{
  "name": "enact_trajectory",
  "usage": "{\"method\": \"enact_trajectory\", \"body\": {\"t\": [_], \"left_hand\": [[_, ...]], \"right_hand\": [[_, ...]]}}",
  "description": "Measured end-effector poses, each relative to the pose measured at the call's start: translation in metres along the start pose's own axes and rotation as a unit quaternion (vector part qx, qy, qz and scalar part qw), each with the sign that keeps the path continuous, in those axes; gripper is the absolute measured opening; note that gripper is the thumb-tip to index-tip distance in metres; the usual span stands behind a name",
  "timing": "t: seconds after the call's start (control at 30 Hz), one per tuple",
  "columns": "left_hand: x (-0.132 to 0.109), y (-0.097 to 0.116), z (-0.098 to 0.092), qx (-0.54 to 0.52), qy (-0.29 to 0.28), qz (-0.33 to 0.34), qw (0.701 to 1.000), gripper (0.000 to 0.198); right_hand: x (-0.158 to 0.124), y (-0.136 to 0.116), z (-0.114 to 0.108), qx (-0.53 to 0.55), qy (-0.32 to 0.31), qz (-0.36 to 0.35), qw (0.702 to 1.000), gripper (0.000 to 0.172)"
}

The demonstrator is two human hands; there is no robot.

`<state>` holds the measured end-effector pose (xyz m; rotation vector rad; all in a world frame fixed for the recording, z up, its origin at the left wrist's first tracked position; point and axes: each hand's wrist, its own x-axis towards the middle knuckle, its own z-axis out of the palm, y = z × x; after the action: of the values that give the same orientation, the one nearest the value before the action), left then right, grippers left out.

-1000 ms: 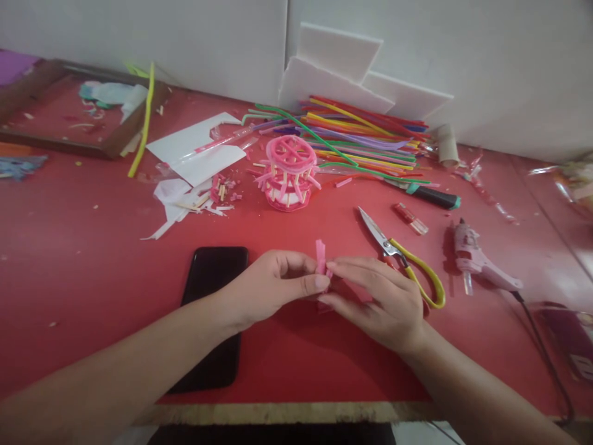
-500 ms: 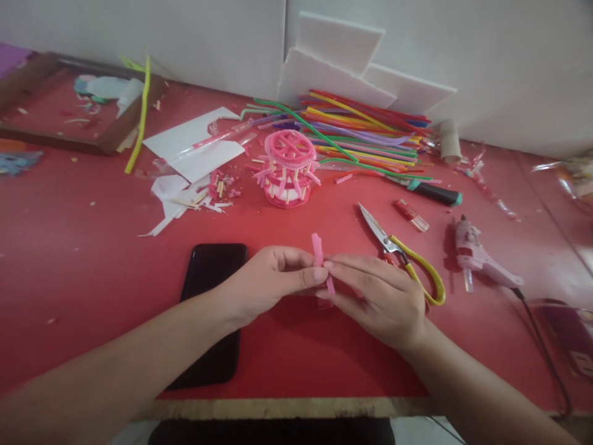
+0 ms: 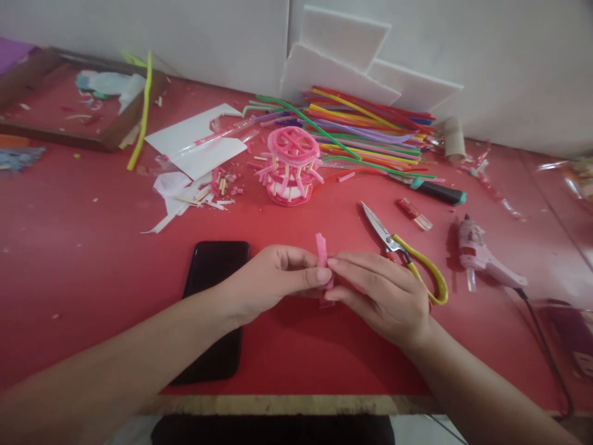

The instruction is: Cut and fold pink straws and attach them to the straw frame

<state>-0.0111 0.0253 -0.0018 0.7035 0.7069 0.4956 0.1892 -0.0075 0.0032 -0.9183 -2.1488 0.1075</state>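
One short, fuzzy pink strip (image 3: 321,246) is held upright above the near edge of the red tabletop (image 3: 115,259), pinched between the thumb and fingers of the left hand (image 3: 273,278); it is also met by the narrowed fingertips of the right hand (image 3: 386,293). Whether the pink bit seen lower between the hands is part of it cannot be told. Beyond them, one round, tiered pink structure with pale sticks (image 3: 293,178) is seen standing. One black rectangular phone (image 3: 215,272) is partly covered by the left forearm. One yellow-handled pair of scissors (image 3: 393,243) and one pale pink glue gun (image 3: 479,247) are laid to the right. Three white foam-like boards (image 3: 340,40) are leaned against the wall, behind a heap of many-coloured fuzzy stems (image 3: 370,133) too tangled to be counted. Within one shallow brown rectangular frame (image 3: 109,136), one whitish crumpled bundle (image 3: 113,83) and small scraps are contained; one long yellow strip (image 3: 144,117) is rested across its side.
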Motion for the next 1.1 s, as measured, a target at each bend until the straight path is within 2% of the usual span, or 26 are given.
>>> {"method": "enact_trajectory", "body": {"t": [0.13,0.33,0.5,0.73,0.9,1.0,1.1], "left_hand": [[-0.0009,0.0008,0.0001,-0.005,-0.011,-0.010,1.000,0.015],[-0.0006,-0.0023,-0.0021,-0.029,-0.062,-0.016,0.998,0.011],[-0.0017,-0.0011,-0.0009,0.024,-0.034,0.003,0.999,0.018],[-0.0003,-0.0022,-0.0009,0.039,-0.011,0.014,0.999,0.024],[0.0007,-0.0017,-0.0017,0.017,-0.020,-0.006,1.000,0.018],[-0.0001,-0.0017,-0.0011,0.036,-0.012,0.012,0.999,0.016],[-0.0011,-0.0021,-0.0001,0.059,-0.009,0.030,0.998,0.017]], "right_hand": [[0.0013,-0.0011,-0.0009,0.015,0.003,-0.009,1.000,0.020],[0.0038,-0.0035,-0.0043,0.012,-0.002,-0.031,0.999,0.018],[0.0047,-0.0048,-0.0022,-0.041,0.013,-0.045,0.998,0.014],[0.0042,-0.0026,-0.0021,-0.050,0.002,-0.042,0.998,0.022],[0.0056,-0.0048,-0.0021,-0.047,0.008,-0.036,0.998,0.015],[0.0066,-0.0054,-0.0023,-0.052,0.008,-0.033,0.998,0.014],[0.0071,-0.0051,-0.0033,-0.050,-0.002,-0.039,0.998,0.020]]}}
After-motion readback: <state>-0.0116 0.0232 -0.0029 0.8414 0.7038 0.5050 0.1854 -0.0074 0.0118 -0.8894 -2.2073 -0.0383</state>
